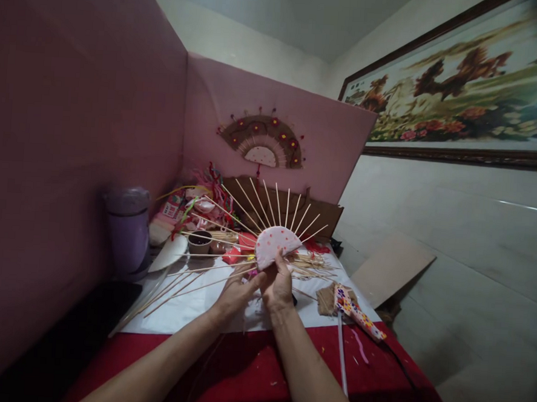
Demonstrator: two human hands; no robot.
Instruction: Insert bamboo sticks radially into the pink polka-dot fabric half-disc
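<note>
Head view: right hand [278, 286] pinched a half-round, pale pink panel with red dots [272, 244] near its straight edge, thumb on the dotted face, fingers mostly hidden behind. Thin, pale wooden sticks [288, 207] fanned out from the panel's curved edge. Left hand [236, 290] was at the panel's lower left, thumb toward the right hand (could not tell whether it gripped a stick). Panel was held up over a white sheet [165, 319] on a deep red cloth [248, 382]. To the right lay a coarse brown fabric scrap [325, 300], touching a floral-patterned, elongated tool [359, 317]. To the left stood a tall purple tumbler [127, 241], with a round white dish [170, 254] near it. Behind, a brown fan with red flowers [266, 127] hung on a pink board [326, 144].
</note>
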